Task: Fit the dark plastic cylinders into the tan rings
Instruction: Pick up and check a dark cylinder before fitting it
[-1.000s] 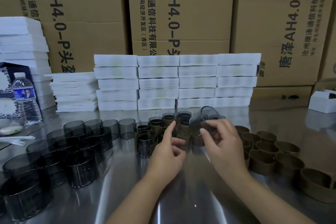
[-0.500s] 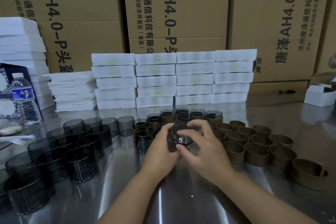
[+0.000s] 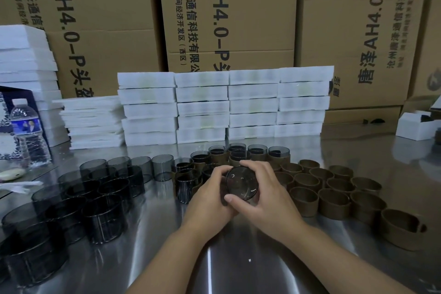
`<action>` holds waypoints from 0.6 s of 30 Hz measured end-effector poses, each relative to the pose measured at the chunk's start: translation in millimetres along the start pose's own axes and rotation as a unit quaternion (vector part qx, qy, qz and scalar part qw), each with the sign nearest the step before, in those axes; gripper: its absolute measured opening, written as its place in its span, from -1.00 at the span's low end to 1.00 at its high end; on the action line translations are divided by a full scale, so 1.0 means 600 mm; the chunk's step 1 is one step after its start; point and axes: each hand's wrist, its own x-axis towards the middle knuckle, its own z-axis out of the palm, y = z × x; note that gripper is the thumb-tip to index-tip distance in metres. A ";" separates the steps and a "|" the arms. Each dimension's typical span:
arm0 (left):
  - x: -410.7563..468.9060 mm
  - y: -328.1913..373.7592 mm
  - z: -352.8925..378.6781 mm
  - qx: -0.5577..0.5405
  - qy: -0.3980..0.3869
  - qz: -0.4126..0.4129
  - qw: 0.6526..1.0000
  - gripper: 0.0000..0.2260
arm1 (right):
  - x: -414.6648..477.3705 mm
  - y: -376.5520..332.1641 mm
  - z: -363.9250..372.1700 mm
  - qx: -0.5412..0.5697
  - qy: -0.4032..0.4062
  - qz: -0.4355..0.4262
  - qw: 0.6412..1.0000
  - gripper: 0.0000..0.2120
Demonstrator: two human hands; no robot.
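The left grip (image 3: 210, 194) and right grip (image 3: 265, 200) both curl around 1 dark cylinder (image 3: 241, 182) above the surface (image 3: 238, 258), tan rings (image 3: 307, 200) lying just right of them.

Steel table (image 3: 250, 270) bears dark cylinders (image 3: 105, 219), tan rings (image 3: 334, 203), white boxes (image 3: 202, 107).

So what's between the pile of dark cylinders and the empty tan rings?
Head view: the left hand and right hand gripping one cylinder, ringed cylinders behind.
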 end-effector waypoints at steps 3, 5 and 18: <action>-0.001 0.001 0.000 0.004 -0.010 0.006 1.000 -0.47 | 0.001 -0.003 -0.002 -0.002 0.003 0.020 1.000 -0.30; -0.001 0.002 0.000 0.013 -0.017 0.013 1.000 -0.46 | 0.001 -0.005 -0.003 -0.008 0.007 0.031 0.999 -0.33; -0.002 -0.002 0.002 0.053 -0.040 0.045 0.997 -0.47 | 0.002 -0.002 -0.006 -0.050 0.013 0.078 0.996 -0.44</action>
